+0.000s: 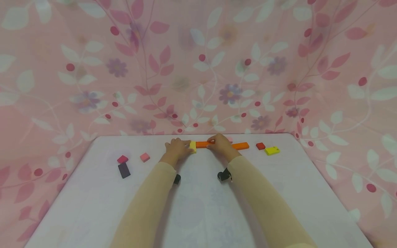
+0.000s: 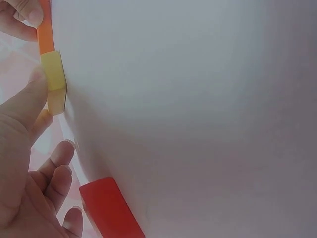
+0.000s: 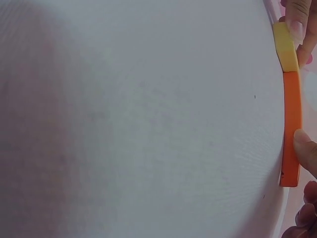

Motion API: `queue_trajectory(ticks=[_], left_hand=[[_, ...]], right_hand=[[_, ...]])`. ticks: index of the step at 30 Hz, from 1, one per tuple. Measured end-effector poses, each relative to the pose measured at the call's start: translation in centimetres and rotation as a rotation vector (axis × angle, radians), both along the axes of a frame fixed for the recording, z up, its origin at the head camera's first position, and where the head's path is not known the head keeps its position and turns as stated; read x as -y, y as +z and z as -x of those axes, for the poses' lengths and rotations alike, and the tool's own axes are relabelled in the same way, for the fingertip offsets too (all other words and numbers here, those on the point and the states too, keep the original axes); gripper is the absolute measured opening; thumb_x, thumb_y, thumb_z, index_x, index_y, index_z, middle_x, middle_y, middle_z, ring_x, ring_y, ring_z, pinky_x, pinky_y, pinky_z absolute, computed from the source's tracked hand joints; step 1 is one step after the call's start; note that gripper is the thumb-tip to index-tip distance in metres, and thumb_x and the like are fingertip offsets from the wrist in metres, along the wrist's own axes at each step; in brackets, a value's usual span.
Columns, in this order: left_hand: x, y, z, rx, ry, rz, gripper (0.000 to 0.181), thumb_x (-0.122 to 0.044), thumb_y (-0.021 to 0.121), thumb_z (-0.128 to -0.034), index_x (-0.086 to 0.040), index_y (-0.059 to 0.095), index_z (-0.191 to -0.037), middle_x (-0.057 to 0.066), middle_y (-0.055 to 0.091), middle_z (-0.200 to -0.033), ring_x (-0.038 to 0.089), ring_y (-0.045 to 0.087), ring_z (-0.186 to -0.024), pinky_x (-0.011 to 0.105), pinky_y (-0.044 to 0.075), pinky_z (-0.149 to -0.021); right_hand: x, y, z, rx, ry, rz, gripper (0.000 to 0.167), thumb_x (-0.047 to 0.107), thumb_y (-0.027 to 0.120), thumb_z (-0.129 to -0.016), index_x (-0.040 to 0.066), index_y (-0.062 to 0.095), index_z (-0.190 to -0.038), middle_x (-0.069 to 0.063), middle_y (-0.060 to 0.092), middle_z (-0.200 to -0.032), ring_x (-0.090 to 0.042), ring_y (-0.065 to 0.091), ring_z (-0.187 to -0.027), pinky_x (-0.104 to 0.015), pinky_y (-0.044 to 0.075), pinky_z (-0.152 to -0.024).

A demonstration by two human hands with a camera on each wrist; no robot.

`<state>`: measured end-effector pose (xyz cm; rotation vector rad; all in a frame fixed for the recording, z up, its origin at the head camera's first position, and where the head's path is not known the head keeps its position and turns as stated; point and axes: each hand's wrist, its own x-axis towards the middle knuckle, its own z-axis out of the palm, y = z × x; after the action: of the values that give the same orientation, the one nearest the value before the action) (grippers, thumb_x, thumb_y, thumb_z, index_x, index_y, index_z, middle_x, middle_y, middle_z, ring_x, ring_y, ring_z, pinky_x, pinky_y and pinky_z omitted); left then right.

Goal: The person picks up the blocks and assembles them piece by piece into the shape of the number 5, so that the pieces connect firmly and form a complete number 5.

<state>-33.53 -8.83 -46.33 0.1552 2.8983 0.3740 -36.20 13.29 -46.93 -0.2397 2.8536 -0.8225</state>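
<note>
At the far part of the table, my left hand [image 1: 177, 151] pinches a yellow block [image 1: 193, 148] between thumb and index finger. Its other fingers are spread, loosely bent. My right hand [image 1: 222, 146] grips an orange bar-shaped block [image 1: 202, 144] with the thumb on its near side. The two blocks meet end to end in a line, as the right wrist view shows with the yellow block [image 3: 286, 47] and orange block [image 3: 291, 114]. A red block [image 2: 111, 208] lies below the left fingers in the left wrist view.
Right of the right hand lie another orange block [image 1: 240, 146], a red block [image 1: 260, 146] and a bright yellow piece [image 1: 272, 151]. A pink block [image 1: 144, 157], a red block [image 1: 122, 159] and a dark block [image 1: 124, 170] lie left. Patterned pink cloth [image 1: 186, 69] rises behind the white table [image 1: 195, 213].
</note>
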Motion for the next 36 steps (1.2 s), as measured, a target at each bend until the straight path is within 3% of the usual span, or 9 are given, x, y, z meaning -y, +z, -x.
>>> queue_trajectory(ticks=[14,19,23,29,36], left_hand=[[0.2,0.4,-0.1,0.007,-0.023,0.016,0.064,-0.059,0.060,-0.0933,-0.034,0.046,-0.150,0.018,0.051,-0.138,0.038,0.043,-0.125,0.060,0.030,-0.102],[0.3,0.4,-0.1,-0.011,-0.021,0.017,0.064,-0.060,0.059,-0.0930,-0.034,0.047,-0.150,0.019,0.051,-0.139,0.039,0.044,-0.125,0.062,0.030,-0.102],[0.4,0.2,-0.1,-0.014,-0.026,0.017,0.065,-0.061,0.059,-0.0929,-0.034,0.046,-0.150,0.019,0.051,-0.139,0.039,0.044,-0.125,0.061,0.030,-0.102],[0.3,-0.1,-0.2,-0.009,-0.039,0.012,0.065,-0.060,0.059,-0.0931,-0.034,0.045,-0.151,0.018,0.051,-0.139,0.038,0.044,-0.123,0.060,0.031,-0.100],[0.1,-0.3,-0.1,-0.021,-0.033,0.012,0.065,-0.060,0.059,-0.0931,-0.035,0.045,-0.151,0.017,0.051,-0.140,0.037,0.044,-0.123,0.058,0.031,-0.098]], right_hand=[[0.1,-0.1,-0.4,-0.003,0.000,-0.021,0.037,0.030,0.074,-0.093,0.017,0.070,-0.128,-0.004,0.062,-0.126,-0.025,0.055,-0.116,-0.041,0.042,-0.107],[-0.3,0.5,-0.3,-0.042,0.006,-0.029,0.041,0.031,0.074,-0.092,0.017,0.068,-0.130,-0.009,0.058,-0.121,-0.027,0.055,-0.106,-0.041,0.047,-0.096],[-1.4,1.1,-0.4,-0.093,0.026,-0.026,0.035,0.030,0.073,-0.093,0.014,0.071,-0.124,-0.012,0.057,-0.113,-0.028,0.054,-0.100,-0.041,0.048,-0.087],[-3.7,1.5,-0.9,-0.126,0.045,0.002,0.031,0.027,0.070,-0.096,0.010,0.072,-0.121,-0.014,0.058,-0.112,-0.030,0.054,-0.099,-0.042,0.047,-0.087],[-6.3,2.1,-0.8,-0.146,-0.006,-0.005,0.030,0.026,0.068,-0.096,0.008,0.071,-0.120,-0.015,0.058,-0.106,-0.030,0.055,-0.093,-0.041,0.048,-0.083]])
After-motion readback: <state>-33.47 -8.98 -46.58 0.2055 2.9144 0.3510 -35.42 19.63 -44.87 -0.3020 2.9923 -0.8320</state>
